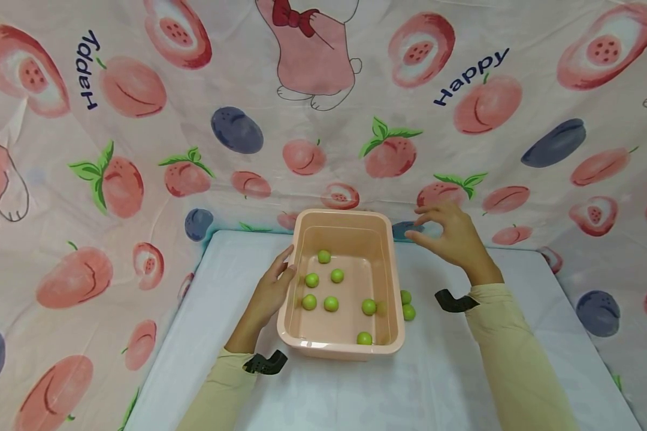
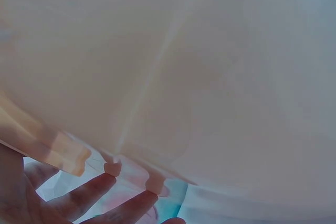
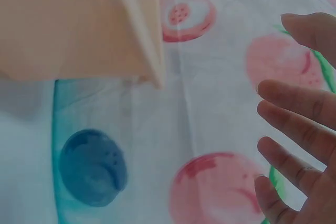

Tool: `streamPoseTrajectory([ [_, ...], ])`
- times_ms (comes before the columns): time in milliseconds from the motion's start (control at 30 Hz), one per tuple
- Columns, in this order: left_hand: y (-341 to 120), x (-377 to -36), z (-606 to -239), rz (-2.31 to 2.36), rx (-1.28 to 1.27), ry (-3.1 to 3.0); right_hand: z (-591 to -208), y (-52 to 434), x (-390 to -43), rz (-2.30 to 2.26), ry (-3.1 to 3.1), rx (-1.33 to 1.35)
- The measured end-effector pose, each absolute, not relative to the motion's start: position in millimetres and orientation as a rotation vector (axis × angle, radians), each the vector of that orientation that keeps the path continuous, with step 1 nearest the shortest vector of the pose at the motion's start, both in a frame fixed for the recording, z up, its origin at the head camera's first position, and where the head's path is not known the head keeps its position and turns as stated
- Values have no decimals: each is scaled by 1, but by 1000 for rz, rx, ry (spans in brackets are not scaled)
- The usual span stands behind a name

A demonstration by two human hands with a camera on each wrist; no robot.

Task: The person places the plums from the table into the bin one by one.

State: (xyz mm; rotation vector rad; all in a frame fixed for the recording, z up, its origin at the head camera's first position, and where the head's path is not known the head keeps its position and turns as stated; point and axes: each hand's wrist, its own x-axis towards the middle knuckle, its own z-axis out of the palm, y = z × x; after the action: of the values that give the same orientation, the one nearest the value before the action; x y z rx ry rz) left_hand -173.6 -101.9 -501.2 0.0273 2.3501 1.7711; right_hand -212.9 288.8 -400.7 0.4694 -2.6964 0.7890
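A peach-coloured plastic bin (image 1: 345, 234) stands on the white table, with several small green balls (image 1: 331, 304) spread over its floor. My left hand (image 1: 269, 290) rests along the bin's left side. In the left wrist view, the straight fingers (image 2: 84, 198) of that hand have their tips right at the bin wall (image 2: 157, 77). My right hand (image 1: 450, 239) is raised to the right of the bin, fingers spread and holding nothing. In the right wrist view its fingers (image 3: 299, 100) are apart from the bin (image 3: 79, 24).
Two more green balls (image 1: 408, 312) lie on the table just outside the bin's right wall, partly hidden by it. The white table (image 1: 453, 383) meets a fruit-patterned cloth (image 1: 313, 129) hanging behind and at the sides. A black band (image 1: 266, 363) sits at each wrist.
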Motion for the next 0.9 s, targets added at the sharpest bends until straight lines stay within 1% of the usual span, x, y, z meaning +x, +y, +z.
streamPoseTrajectory([
  [433, -102, -173, -502, 1768, 33, 2358, -448, 304, -198, 830, -2746, 328],
  [900, -102, -171, -501, 1763, 16, 2356, -498, 312, -191, 825, -2841, 229],
])
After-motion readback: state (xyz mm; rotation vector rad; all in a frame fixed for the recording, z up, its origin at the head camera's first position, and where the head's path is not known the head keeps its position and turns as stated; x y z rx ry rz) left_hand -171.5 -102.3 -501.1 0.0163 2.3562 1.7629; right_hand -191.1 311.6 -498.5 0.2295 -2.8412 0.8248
